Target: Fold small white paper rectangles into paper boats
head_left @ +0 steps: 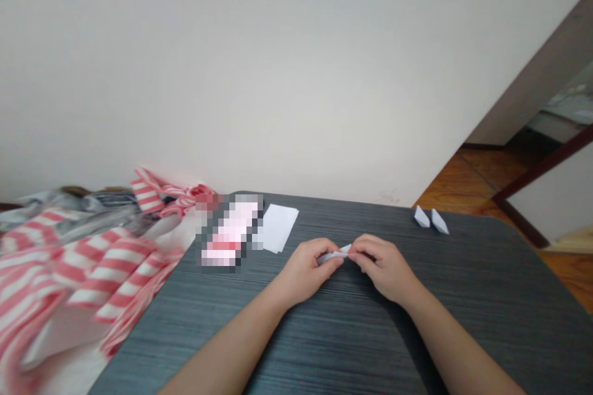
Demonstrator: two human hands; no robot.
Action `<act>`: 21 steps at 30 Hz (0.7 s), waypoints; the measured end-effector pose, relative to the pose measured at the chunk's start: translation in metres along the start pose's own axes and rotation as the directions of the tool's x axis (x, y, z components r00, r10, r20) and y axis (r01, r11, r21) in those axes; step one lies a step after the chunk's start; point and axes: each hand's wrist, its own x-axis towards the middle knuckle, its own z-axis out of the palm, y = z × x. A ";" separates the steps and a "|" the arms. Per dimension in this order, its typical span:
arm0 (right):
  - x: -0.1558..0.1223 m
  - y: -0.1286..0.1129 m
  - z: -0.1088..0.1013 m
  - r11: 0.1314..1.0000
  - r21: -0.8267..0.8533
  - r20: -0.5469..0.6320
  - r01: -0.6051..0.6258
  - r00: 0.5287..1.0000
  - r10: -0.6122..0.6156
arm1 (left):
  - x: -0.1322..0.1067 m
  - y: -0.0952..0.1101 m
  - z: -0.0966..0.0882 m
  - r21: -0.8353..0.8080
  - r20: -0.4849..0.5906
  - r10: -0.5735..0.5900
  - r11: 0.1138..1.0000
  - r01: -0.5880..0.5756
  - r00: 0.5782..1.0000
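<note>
Between my two hands, just above the dark table point(324, 333), is a small piece of folded white paper point(341, 252). My left hand point(308, 271) pinches its left end between thumb and fingers. The right end is pinched by my right hand point(380, 265), thumb below and fingers on top. Fingers cover much of the paper, so its full shape is hidden. Beyond my left hand lies a small stack of white paper sheets point(278, 228). Two folded white paper pieces point(421, 216) stand side by side near the table's far right edge.
A blurred-out pinkish rectangular item point(233, 231) lies left of the paper stack. Red-and-white striped cloth point(106, 265) is heaped beside the table on the left. A pale wall point(296, 74) rises behind the table; wooden floor point(472, 176) shows at the right.
</note>
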 end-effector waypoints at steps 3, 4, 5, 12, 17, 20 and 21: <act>0.000 0.000 0.000 1.000 -0.006 0.018 -0.004 1.000 0.004 | 0.000 0.001 0.000 0.036 0.009 0.021 0.999 -0.021 1.000; 0.000 0.000 0.001 1.000 -0.006 0.023 -0.003 1.000 0.003 | 0.000 0.001 0.001 0.048 0.008 0.030 0.998 -0.030 1.000; 0.000 0.000 0.001 1.000 -0.007 0.027 0.000 1.000 0.000 | 0.000 0.001 0.001 0.060 0.006 0.040 0.997 -0.040 0.999; 0.001 0.003 0.004 0.999 -0.018 0.046 0.042 0.998 -0.042 | 0.000 0.004 0.001 0.092 0.017 0.047 0.995 -0.049 0.999; 0.000 0.003 0.005 1.000 0.018 0.008 0.017 1.000 -0.017 | 0.000 0.005 0.000 0.085 0.005 0.003 0.996 -0.003 1.000; -0.001 0.002 0.005 1.000 0.029 -0.001 0.000 1.000 0.000 | 0.000 0.005 0.000 0.085 -0.009 -0.013 0.996 0.013 1.000; -0.001 0.002 0.005 0.999 0.032 0.001 -0.004 1.000 0.004 | 0.000 0.005 0.000 0.084 -0.011 -0.018 0.996 0.019 1.000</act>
